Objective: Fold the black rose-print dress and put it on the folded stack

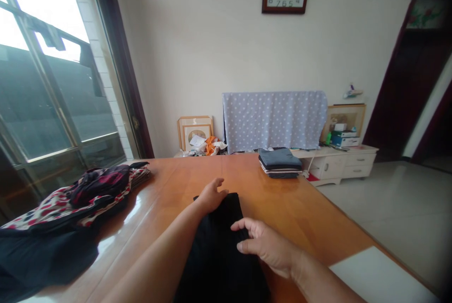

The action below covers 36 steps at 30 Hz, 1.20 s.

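A black garment [222,256], its kind not clear, lies lengthwise on the wooden table [176,180] in front of me, in a long narrow shape. Over its far end is my left hand [213,194], fingers apart and stretched forward. My right hand [263,244] hovers at the garment's right edge, thumb and fingers spread with a gap between them. Nothing shows in either hand. The near end of the garment runs out of view at the bottom.
Loose clothes [99,190] heap at the table's left. A stack of folded clothes [280,162] stands at the far right edge. A white sheet [381,277] lies near right. Behind are a low white cabinet [353,164] and a dotted cloth [275,119].
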{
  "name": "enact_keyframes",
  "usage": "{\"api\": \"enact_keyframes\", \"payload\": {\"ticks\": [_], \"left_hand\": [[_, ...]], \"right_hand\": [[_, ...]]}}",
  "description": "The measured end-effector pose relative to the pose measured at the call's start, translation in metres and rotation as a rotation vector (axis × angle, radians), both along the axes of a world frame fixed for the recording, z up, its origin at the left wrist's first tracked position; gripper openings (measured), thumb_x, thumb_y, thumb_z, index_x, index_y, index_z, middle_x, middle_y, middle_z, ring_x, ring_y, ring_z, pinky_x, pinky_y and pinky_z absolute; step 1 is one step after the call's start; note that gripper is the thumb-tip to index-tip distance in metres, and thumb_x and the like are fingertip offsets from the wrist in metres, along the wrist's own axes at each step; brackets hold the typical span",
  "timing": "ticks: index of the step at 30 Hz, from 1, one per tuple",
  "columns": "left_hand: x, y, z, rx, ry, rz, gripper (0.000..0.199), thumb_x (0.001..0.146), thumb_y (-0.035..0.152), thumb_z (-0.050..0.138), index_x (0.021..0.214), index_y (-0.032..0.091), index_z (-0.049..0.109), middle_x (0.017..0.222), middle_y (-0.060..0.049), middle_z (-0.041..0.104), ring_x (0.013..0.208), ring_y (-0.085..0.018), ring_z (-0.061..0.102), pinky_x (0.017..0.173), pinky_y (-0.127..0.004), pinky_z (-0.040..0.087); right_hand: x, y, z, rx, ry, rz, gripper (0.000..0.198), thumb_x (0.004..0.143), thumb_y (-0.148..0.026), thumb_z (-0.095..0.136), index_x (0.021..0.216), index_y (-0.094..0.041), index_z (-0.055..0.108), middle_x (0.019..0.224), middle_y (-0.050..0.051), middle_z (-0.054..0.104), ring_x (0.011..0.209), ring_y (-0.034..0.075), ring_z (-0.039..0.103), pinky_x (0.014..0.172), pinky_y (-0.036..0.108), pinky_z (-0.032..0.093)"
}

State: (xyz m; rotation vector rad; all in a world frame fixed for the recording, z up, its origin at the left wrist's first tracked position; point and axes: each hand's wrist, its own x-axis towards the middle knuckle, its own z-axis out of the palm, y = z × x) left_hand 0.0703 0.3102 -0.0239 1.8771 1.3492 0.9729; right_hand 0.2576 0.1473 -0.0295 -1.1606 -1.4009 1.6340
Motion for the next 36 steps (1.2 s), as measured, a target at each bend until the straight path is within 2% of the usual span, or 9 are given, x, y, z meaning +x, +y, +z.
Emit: {"api": "enact_keyframes", "payload": {"ticks": [3,6,11,16,19,23,27,31,36], "left_hand": [[-0.004,-0.002,-0.010,0.038,0.029,0.094,0.045,0.082,0.027,0.065,0.125,0.017,0.059,0.124,-0.015,0.067,0.107,-0.022,0.066,0.089,-0.029,0.049],[-0.018,-0.011,-0.011,0.074,0.062,0.117,0.032,0.087,0.027,0.057,0.117,0.016,0.063,0.117,-0.013,0.070,0.106,-0.022,0.066,0.091,-0.030,0.048],[-0.040,-0.038,-0.008,0.133,0.169,0.035,0.021,0.085,0.024,0.053,0.098,0.022,0.070,0.100,-0.004,0.074,0.095,-0.020,0.067,0.084,-0.027,0.049],[-0.069,-0.057,-0.011,0.000,0.229,0.217,0.019,0.079,0.021,0.056,0.093,0.020,0.068,0.084,-0.003,0.072,0.082,-0.019,0.065,0.069,-0.025,0.046],[-0.086,-0.066,-0.017,-0.039,0.314,0.248,0.015,0.081,0.031,0.058,0.087,0.021,0.067,0.078,-0.002,0.069,0.074,-0.018,0.063,0.063,-0.025,0.042],[-0.095,-0.085,-0.025,-0.092,0.429,0.272,0.037,0.084,0.057,0.056,0.088,0.022,0.066,0.079,-0.005,0.069,0.073,-0.021,0.064,0.061,-0.027,0.040],[-0.094,-0.100,-0.030,-0.090,0.508,0.256,0.047,0.084,0.064,0.054,0.107,0.024,0.063,0.088,-0.006,0.071,0.077,-0.023,0.066,0.062,-0.028,0.039],[-0.094,-0.103,-0.031,-0.090,0.531,0.237,0.035,0.086,0.046,0.056,0.114,0.026,0.060,0.092,-0.005,0.072,0.081,-0.023,0.067,0.067,-0.029,0.040],[-0.101,-0.101,-0.030,-0.107,0.518,0.281,0.029,0.085,0.033,0.054,0.113,0.026,0.060,0.094,-0.004,0.073,0.085,-0.024,0.068,0.072,-0.031,0.042]], "right_hand": [[0.003,0.001,-0.003,-0.057,-0.022,0.030,0.054,0.073,-0.026,0.071,0.126,-0.025,0.059,0.087,0.000,0.061,0.074,0.015,0.060,0.064,0.025,0.044],[0.005,-0.001,-0.002,-0.074,-0.030,0.099,0.058,0.072,-0.027,0.074,0.128,-0.026,0.059,0.094,0.001,0.064,0.080,0.017,0.062,0.070,0.027,0.048],[0.004,-0.005,0.005,-0.061,-0.029,0.137,0.063,0.073,-0.026,0.074,0.133,-0.026,0.057,0.108,0.003,0.065,0.097,0.020,0.063,0.082,0.030,0.050],[0.003,-0.007,0.010,-0.065,0.047,0.187,0.066,0.073,-0.023,0.076,0.136,-0.026,0.056,0.125,0.004,0.062,0.111,0.020,0.060,0.095,0.032,0.048],[0.001,-0.010,0.013,-0.106,0.107,0.222,0.070,0.072,-0.023,0.078,0.138,-0.027,0.054,0.137,0.005,0.056,0.120,0.022,0.057,0.102,0.035,0.046],[0.001,-0.011,0.014,-0.115,0.114,0.261,0.073,0.070,-0.023,0.080,0.138,-0.028,0.055,0.144,0.005,0.052,0.130,0.023,0.051,0.107,0.036,0.042],[-0.001,-0.013,0.013,-0.139,0.129,0.285,0.068,0.069,-0.023,0.079,0.134,-0.027,0.058,0.128,0.005,0.063,0.117,0.023,0.060,0.101,0.038,0.046],[-0.004,-0.016,0.015,-0.183,0.251,0.282,0.066,0.070,-0.021,0.076,0.132,-0.025,0.056,0.118,0.005,0.068,0.104,0.020,0.065,0.092,0.033,0.050],[-0.003,-0.016,0.010,-0.250,0.083,0.321,0.059,0.070,-0.022,0.075,0.127,-0.024,0.059,0.094,0.000,0.068,0.075,0.012,0.063,0.065,0.020,0.048]]}}
